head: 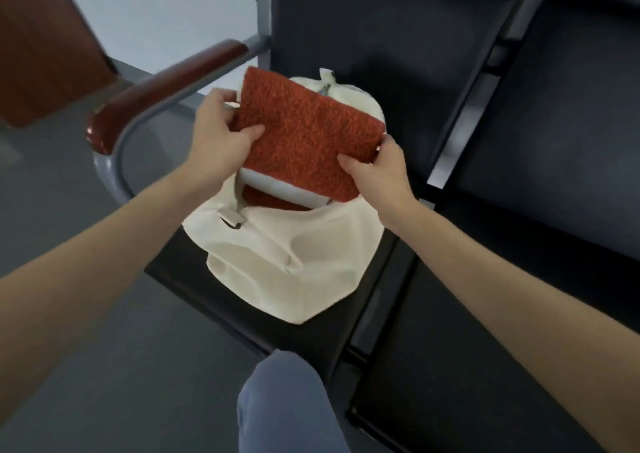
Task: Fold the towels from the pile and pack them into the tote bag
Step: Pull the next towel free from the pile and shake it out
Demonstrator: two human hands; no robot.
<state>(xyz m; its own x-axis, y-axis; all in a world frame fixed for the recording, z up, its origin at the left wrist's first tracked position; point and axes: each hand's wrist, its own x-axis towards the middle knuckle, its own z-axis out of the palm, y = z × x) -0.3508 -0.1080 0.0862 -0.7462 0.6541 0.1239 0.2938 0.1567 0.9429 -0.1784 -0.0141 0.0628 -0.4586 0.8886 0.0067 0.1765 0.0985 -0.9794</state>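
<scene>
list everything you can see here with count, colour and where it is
folded towel: 1, rust orange, held over the mouth of the bag
towel in bag: 1 visible, rust orange, inside the open bag, mostly hidden
tote bag: 1, cream, zip open, standing on the left seat
seats: 2 in view, black, joined in a row
armrest: 1, reddish-brown on a grey metal tube, left of the bag
floor: grey, left side
panel: 1, reddish-brown, top left corner
knee: 1, blue-grey trousers, bottom centre
left hand: grips the towel's left edge
right hand: grips the towel's lower right corner
</scene>
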